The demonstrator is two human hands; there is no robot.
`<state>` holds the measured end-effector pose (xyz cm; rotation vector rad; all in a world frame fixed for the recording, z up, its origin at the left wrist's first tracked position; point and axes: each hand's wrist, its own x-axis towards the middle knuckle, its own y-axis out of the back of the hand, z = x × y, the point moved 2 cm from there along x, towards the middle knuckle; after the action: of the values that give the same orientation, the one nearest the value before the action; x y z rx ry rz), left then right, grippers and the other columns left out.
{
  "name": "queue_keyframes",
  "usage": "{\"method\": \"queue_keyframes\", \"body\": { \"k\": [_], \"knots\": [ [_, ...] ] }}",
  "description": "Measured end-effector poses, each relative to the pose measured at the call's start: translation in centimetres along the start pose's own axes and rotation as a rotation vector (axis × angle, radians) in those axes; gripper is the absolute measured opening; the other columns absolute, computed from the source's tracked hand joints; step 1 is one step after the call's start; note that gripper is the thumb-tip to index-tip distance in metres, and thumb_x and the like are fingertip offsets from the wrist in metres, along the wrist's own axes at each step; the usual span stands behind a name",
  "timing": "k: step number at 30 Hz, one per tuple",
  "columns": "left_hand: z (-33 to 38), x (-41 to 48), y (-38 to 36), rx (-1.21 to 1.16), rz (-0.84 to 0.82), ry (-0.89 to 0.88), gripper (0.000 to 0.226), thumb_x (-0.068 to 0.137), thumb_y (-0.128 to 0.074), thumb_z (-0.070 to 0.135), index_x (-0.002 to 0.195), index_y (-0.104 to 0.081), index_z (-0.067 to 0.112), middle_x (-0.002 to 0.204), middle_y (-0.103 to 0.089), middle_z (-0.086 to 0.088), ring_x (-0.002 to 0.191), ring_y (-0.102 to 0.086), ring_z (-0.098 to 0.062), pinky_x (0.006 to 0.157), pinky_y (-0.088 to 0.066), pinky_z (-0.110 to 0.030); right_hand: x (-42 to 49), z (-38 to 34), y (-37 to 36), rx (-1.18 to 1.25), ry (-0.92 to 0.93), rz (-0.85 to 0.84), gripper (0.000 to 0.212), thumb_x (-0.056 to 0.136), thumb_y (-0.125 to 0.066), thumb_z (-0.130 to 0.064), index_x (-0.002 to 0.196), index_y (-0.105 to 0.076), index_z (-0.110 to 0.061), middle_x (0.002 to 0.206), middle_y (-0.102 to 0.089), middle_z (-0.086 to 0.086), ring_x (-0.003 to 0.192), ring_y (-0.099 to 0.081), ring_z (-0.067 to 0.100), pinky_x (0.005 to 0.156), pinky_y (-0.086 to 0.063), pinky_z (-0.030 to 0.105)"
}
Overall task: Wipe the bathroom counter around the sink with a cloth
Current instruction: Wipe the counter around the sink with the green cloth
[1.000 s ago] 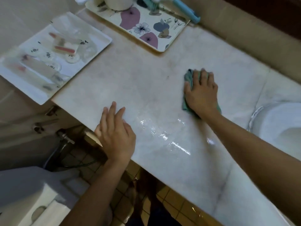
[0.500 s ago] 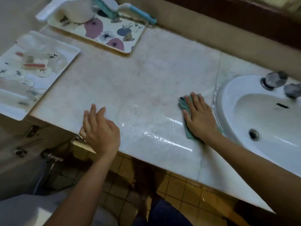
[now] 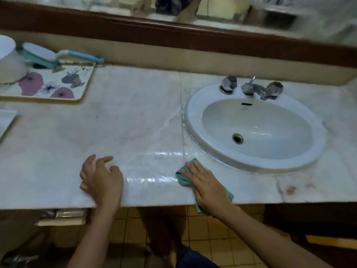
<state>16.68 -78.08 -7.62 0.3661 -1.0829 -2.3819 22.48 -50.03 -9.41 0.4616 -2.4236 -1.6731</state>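
A pale marble counter (image 3: 119,128) runs across the view with an oval white sink (image 3: 255,130) set in its right half. My right hand (image 3: 208,186) lies flat with straight fingers on a green cloth (image 3: 182,176), pressing it on the counter near the front edge, just left of the sink's rim. One end of the cloth hangs over the edge. My left hand (image 3: 101,178) rests at the front edge to the left, fingers loosely bent, holding nothing. A wet shiny streak lies between the two hands.
A flowered tray (image 3: 56,88) at the back left carries a white pot (image 3: 8,59) and a blue-handled brush (image 3: 58,55). Chrome taps (image 3: 251,88) stand behind the basin. A brown-framed mirror (image 3: 193,8) runs along the wall. Yellow floor tiles (image 3: 212,238) show below the counter.
My right hand has slid the cloth toward me and to the right, from mid-counter to the front edge beside the sink. My view has swung right, bringing the whole sink in. The left hand's fingers have loosened.
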Motion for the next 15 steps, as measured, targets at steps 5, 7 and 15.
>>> {"method": "queue_keyframes", "body": {
  "k": [5,7,15],
  "knots": [
    [5.9,-6.7,-4.4,-0.176,-0.309,-0.350,0.023,0.081,-0.057,0.009,0.099,-0.069,0.017,0.127,-0.054,-0.004,0.120,-0.050,-0.028,0.101,-0.039,-0.041,-4.1,4.4,4.8,0.505,-0.422,0.099,0.046,0.094,-0.053,-0.010,0.134,-0.050,-0.032,0.136,-0.047,-0.017,0.126,-0.044,0.000,0.111,-0.032,0.024],
    [8.6,-9.2,-5.6,-0.222,-0.471,-0.491,0.029,0.077,-0.050,0.016,0.100,-0.067,0.019,0.121,-0.057,0.001,0.116,-0.052,-0.023,0.095,-0.038,-0.028,-4.0,5.7,7.9,0.689,-0.543,0.154,0.037,0.094,-0.054,-0.009,0.126,-0.059,-0.028,0.127,-0.060,-0.009,0.115,-0.056,0.007,0.105,-0.041,0.030],
    [22.0,-15.1,-8.6,0.121,-0.483,-1.524,0.090,0.065,-0.071,0.029,0.147,-0.033,0.026,0.159,-0.025,-0.003,0.146,-0.018,-0.027,0.100,-0.031,-0.043,-5.3,9.6,17.3,1.695,-0.732,0.176,0.035,0.080,-0.062,-0.014,0.112,-0.064,-0.002,0.104,-0.065,0.026,0.087,-0.063,0.035,0.081,-0.050,0.041]
  ]
}}
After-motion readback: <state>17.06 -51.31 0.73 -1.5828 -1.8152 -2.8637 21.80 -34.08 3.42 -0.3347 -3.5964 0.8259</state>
